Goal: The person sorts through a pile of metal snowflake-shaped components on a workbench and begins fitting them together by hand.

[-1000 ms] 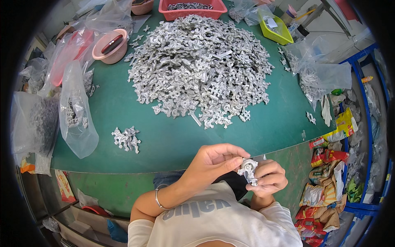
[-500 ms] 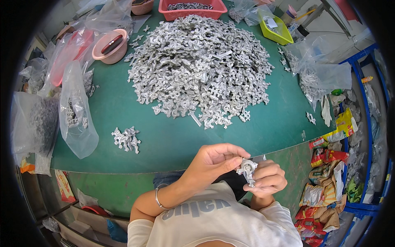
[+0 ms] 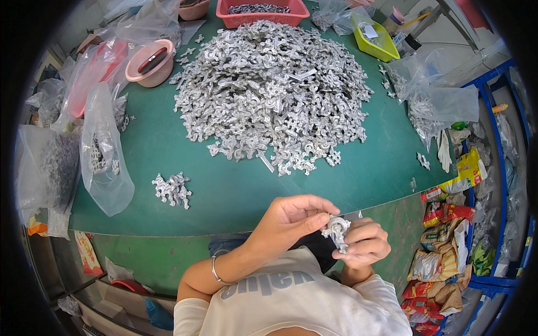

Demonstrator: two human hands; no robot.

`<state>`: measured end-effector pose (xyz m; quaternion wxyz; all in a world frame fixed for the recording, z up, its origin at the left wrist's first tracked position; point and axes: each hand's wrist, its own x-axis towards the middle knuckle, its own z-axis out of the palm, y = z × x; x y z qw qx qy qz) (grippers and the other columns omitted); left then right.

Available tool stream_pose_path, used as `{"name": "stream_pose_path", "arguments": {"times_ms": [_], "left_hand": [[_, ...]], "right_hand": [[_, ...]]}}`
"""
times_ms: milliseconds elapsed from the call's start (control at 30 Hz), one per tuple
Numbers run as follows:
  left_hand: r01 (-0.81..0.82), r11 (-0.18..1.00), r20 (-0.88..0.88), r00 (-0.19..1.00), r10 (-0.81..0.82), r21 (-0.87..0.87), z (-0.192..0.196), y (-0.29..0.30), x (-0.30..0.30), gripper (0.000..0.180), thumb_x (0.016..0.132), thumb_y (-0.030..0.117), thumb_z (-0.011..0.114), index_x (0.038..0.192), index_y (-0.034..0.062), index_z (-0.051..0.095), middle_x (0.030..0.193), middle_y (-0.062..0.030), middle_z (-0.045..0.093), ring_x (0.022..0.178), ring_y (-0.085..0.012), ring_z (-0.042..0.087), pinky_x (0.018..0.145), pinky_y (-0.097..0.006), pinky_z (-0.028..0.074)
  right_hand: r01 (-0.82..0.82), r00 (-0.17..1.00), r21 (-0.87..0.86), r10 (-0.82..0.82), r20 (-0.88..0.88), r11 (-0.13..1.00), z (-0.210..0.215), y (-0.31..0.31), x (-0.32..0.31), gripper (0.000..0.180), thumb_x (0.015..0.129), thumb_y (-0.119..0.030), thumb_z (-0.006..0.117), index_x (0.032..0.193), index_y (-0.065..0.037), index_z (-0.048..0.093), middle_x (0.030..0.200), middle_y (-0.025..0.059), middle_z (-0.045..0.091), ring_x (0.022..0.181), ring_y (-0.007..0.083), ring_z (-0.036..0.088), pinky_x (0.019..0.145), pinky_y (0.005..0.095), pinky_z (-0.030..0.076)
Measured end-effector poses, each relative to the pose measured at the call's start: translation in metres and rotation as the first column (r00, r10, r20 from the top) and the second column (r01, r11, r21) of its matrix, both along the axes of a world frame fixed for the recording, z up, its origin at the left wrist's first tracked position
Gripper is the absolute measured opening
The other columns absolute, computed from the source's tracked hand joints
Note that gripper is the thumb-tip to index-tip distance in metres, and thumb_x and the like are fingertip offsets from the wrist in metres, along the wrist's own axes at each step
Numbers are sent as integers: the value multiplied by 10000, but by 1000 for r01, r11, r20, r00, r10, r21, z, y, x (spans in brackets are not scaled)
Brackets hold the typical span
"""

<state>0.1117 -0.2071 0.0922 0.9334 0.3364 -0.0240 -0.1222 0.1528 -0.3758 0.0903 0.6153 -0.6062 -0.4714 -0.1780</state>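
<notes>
In front of my chest, past the table's near edge, both hands meet at a small silver metal casting with a rounded body and lobed ends. My left hand pinches its upper left side between thumb and fingers. Curled fingers of my right hand close on its right and lower side. A thin, pale sliver shows just above the right hand; its kind is unclear. A big heap of similar castings covers the middle of the table, and a small cluster of castings lies nearer on the left.
The green table holds a pink bowl with a dark-handled tool, a red basket of parts and a yellow-green basket. Clear plastic bags line the left side. Blue shelving and colourful sacks stand at right.
The casting has turned slightly between my fingers, its lower end shifting a little. My hands stay in nearly the same place, and the heap is unchanged.
</notes>
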Motion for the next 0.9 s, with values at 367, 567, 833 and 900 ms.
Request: {"name": "stream_pose_path", "arguments": {"times_ms": [367, 567, 833, 900], "left_hand": [[-162, 976, -51, 984, 170, 145, -7, -5, 0, 105, 842, 79, 586, 846, -23, 561, 814, -77, 574, 685, -108, 538, 663, -238, 440], [-120, 984, -78, 988, 131, 131, -6, -3, 0, 121, 847, 98, 590, 867, -21, 580, 752, -44, 584, 690, -78, 530, 635, -200, 423], [-165, 981, -102, 979, 176, 103, -5, -5, 1, 120, 855, 88, 572, 889, -26, 585, 762, -44, 589, 696, -82, 542, 653, -206, 438], [-157, 982, -97, 981, 166, 101, -3, -3, 1, 132, 853, 73, 567, 924, -38, 584, 796, -65, 599, 715, -102, 559, 676, -224, 455]], "right_hand": [[218, 705, 168, -36, -708, 961, -7, 9, -13, 221, 789, -116, 650, 774, -14, 454, 688, 123, 567, 499, 97, 471, 472, 199, 374], [83, 416, 344, 282, -865, 935, -2, 8, -12, 188, 825, -114, 601, 796, -19, 441, 707, 146, 574, 431, 34, 335, 410, 170, 249], [114, 631, 220, 100, -769, 969, -4, 9, -15, 224, 764, -97, 668, 805, -15, 464, 728, 149, 588, 471, 89, 452, 474, 184, 365], [227, 868, 3, -201, -455, 974, -6, 9, -17, 254, 704, -79, 722, 796, -16, 494, 732, 148, 599, 513, 126, 526, 514, 204, 423]]}}
